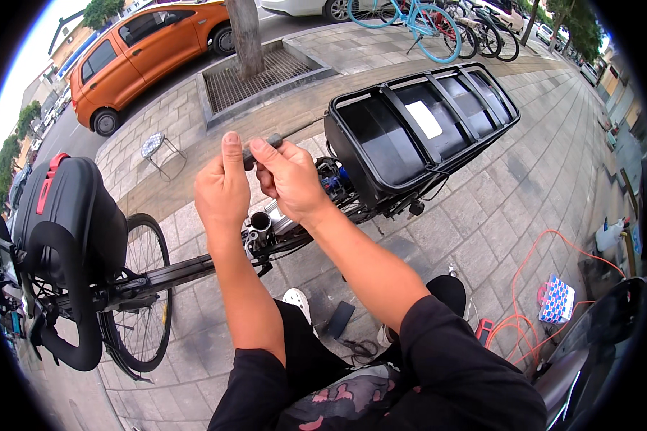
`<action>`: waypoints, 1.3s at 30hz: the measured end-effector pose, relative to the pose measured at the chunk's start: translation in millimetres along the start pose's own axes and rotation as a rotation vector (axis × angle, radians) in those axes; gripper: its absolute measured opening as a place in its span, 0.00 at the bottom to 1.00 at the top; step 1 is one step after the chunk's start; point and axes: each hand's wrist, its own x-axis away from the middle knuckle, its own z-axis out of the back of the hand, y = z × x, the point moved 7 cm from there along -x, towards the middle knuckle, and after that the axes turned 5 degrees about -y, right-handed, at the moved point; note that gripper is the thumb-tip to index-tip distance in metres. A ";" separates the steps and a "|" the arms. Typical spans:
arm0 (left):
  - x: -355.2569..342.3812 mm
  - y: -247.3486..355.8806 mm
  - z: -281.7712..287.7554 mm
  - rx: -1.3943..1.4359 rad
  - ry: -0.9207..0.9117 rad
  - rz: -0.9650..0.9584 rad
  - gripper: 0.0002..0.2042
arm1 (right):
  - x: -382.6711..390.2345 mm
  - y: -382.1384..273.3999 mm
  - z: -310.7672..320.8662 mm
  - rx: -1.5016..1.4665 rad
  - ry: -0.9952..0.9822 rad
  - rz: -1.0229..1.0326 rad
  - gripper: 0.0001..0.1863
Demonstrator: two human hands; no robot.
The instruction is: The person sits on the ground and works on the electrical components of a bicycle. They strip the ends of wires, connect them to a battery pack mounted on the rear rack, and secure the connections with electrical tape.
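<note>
Head view: left hand [223, 185], right hand [292, 178] both pinching dark cylindrical piece [249, 159]; thin cable [303, 128] trails toward black box [347, 161].

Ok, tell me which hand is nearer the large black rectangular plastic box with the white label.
Right. The right hand sits left of the box in the picture, not touching it; the left hand is farther left, beyond the right hand.
</note>
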 end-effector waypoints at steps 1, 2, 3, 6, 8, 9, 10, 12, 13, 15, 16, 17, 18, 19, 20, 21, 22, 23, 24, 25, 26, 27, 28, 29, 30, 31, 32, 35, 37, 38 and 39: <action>-0.3 8.0 0.0 -0.026 0.003 -0.069 0.27 | 0.2 2.4 6.0 0.035 0.007 -0.039 0.20; -0.7 20.2 1.8 -0.058 0.002 -0.138 0.24 | 1.1 2.0 8.0 0.108 0.084 -0.044 0.21; -1.0 34.1 3.5 -0.090 0.000 -0.207 0.22 | 1.9 3.1 8.1 0.182 0.162 -0.050 0.21; -7.2 82.6 -22.0 -0.351 -0.185 -0.393 0.19 | -4.7 16.2 25.0 0.215 0.248 -0.030 0.16; -12.7 104.7 -52.9 -0.591 -0.363 -0.513 0.19 | -5.9 20.1 23.3 0.140 0.212 -0.011 0.12; -18.3 107.3 -62.6 -0.563 -0.431 -0.464 0.19 | -1.9 12.4 17.2 0.330 0.222 -0.036 0.09; -24.1 107.9 -73.1 -0.535 -0.497 -0.413 0.19 | -0.7 7.4 10.0 0.307 0.221 -0.055 0.09; -35.9 99.2 -92.9 -0.468 -0.599 -0.372 0.18 | 5.6 2.3 3.5 0.259 0.236 -0.109 0.09; -43.3 97.4 -98.0 -0.472 -0.639 -0.387 0.16 | 7.0 1.3 -1.3 0.187 0.214 -0.146 0.10; -54.4 92.6 -105.1 -0.478 -0.706 -0.388 0.14 | 5.6 5.3 -1.3 0.127 0.171 -0.167 0.12; -58.1 90.1 -108.1 -0.476 -0.732 -0.383 0.13 | 4.5 6.2 2.3 0.103 0.144 -0.170 0.13; -56.8 97.7 -110.3 -0.435 -0.785 -0.329 0.12 | 1.5 5.1 6.2 0.071 0.153 -0.187 0.15; -55.8 100.3 -114.4 -0.436 -0.821 -0.341 0.12 | 1.4 6.2 10.4 0.049 0.193 -0.198 0.16; -56.2 97.1 -117.4 -0.438 -0.845 -0.322 0.12 | 4.1 8.2 12.1 0.040 0.207 -0.198 0.17; -56.5 98.0 -118.7 -0.438 -0.861 -0.311 0.12 | 5.5 7.5 12.0 0.036 0.215 -0.191 0.18; -56.8 97.5 -117.8 -0.449 -0.868 -0.291 0.12 | 6.4 7.5 9.3 0.024 0.189 -0.188 0.18; -57.4 97.1 -116.5 -0.459 -0.876 -0.272 0.13 | 7.3 7.2 6.9 0.014 0.164 -0.184 0.18; -57.4 96.8 -114.3 -0.461 -0.875 -0.250 0.14 | 8.0 7.2 4.7 0.011 0.134 -0.185 0.18; -57.1 95.9 -113.7 -0.449 -0.875 -0.215 0.14 | 8.6 7.2 1.6 -0.044 0.079 -0.188 0.17; -56.7 95.3 -113.4 -0.435 -0.874 -0.181 0.15 | 9.6 6.5 -0.8 -0.099 0.026 -0.190 0.17; -56.5 93.1 -112.7 -0.412 -0.869 -0.146 0.16 | 12.2 4.2 -4.3 -0.145 -0.029 -0.197 0.17; -57.8 90.8 -113.0 -0.399 -0.881 -0.131 0.16 | 15.6 1.5 -6.9 -0.185 -0.073 -0.198 0.16; -60.7 88.0 -113.2 -0.386 -0.893 -0.116 0.16 | 19.3 -1.1 -9.6 -0.226 -0.117 -0.198 0.15; -60.5 88.2 -115.1 -0.369 -0.906 -0.104 0.16 | 22.4 -5.6 -12.2 -0.262 -0.159 -0.197 0.15; -60.1 87.9 -116.0 -0.345 -0.900 -0.093 0.15 | 21.5 -5.2 -8.0 -0.218 -0.130 -0.195 0.15; -60.0 87.9 -117.0 -0.321 -0.895 -0.082 0.14 | 19.0 -3.2 -3.0 -0.174 -0.100 -0.191 0.15; -60.2 87.5 -117.2 -0.299 -0.889 -0.071 0.13 | 18.0 -3.6 -0.6 -0.132 -0.072 -0.187 0.15; -63.9 78.4 -120.0 -0.234 -0.928 -0.014 0.11 | 25.6 1.2 6.1 0.093 -0.008 -0.306 0.15; -64.3 73.8 -121.4 -0.184 -0.946 0.018 0.11 | 37.1 2.3 6.6 0.209 0.025 -0.362 0.19; -63.2 71.5 -122.7 -0.153 -0.955 0.032 0.10 | 42.0 4.1 9.3 0.250 0.001 -0.381 0.20; -62.2 68.2 -121.9 -0.108 -0.957 0.062 0.11 | 50.3 0.7 8.3 0.358 -0.002 -0.397 0.19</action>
